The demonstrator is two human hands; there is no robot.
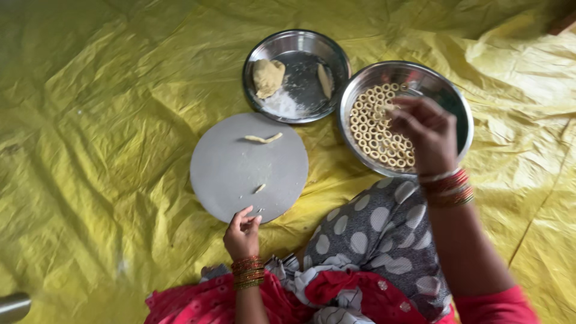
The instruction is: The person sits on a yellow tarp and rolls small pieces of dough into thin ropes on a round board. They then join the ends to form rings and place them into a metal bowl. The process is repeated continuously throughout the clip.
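Crinkled yellow plastic sheeting (90, 150) covers the whole floor, and everything sits on it. Near the middle lies a round grey board (228, 174), with a short rolled strip of dough (263, 138) near its far edge and a smaller scrap of dough (259, 188) closer to the person. The left hand (242, 235) rests at the board's near rim, fingers curled loosely together with the tips touching the edge; whether they grip the rim or only rest on it is hard to tell.

Beyond the board stands a steel plate (336, 57) holding a lump of dough (267, 77), a dusting of white flour (282, 105) and a second, thin piece of dough (324, 80). Just beside it, touching or nearly so, is a steel bowl (447, 90) whose floor is lined with many small dough rings (372, 129) packed side by side. The right hand (425, 131) hovers over this bowl, fingers drawn together at the tips and pinching what looks like one pale ring (387, 107), though the pinch is small and partly blurred. This hand hides the rings beneath it.

Red and gold bangles (447, 187) circle both wrists. A grey polka-dot cloth (378, 231) covers the person's knee, with red fabric (198, 303) below it, cut off by the lower edge. At the bottom left corner a metal object (12, 307) is mostly out of view.
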